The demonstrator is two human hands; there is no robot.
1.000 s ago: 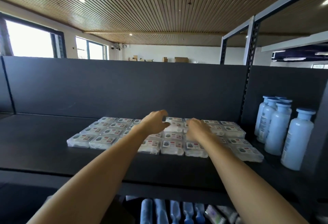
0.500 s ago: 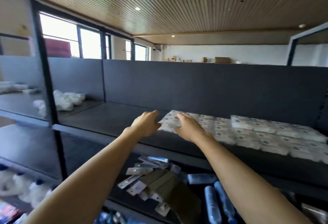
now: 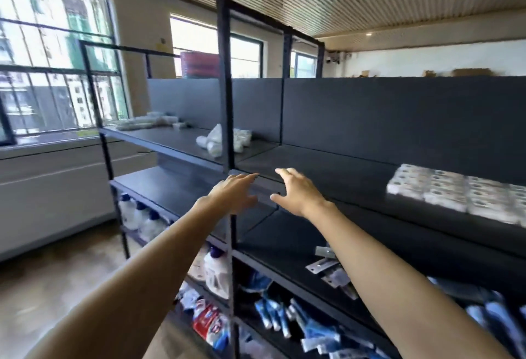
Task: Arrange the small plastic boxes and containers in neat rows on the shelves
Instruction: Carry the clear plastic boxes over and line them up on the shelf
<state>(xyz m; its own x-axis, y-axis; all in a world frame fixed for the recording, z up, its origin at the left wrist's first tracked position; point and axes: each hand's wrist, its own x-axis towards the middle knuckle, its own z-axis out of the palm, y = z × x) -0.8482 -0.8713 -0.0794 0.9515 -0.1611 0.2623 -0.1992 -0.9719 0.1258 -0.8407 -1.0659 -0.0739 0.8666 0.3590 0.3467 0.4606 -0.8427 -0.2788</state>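
Note:
Several small clear plastic boxes [image 3: 455, 192] lie in neat rows on the dark upper shelf [image 3: 327, 170] at the right edge of the view. My left hand [image 3: 233, 195] and my right hand [image 3: 296, 192] hover side by side in front of that shelf's front edge, well to the left of the boxes. Both hands have extended, spread fingers and hold nothing. A loose heap of clear plastic containers [image 3: 219, 138] lies on the neighbouring shelf bay to the left, behind a black upright post [image 3: 227, 102].
Lower shelves hold flat silver packets [image 3: 327, 266], blue tubes [image 3: 276, 316] and white detergent jugs [image 3: 216, 271]. More jugs [image 3: 142, 216] stand in the left bay. Windows and a low grey wall lie to the left, with wooden floor [image 3: 57, 287] below.
The view has swung left, so the box rows slid to the right edge. Both hands lifted off the boxes and moved left with fingers spread, holding nothing.

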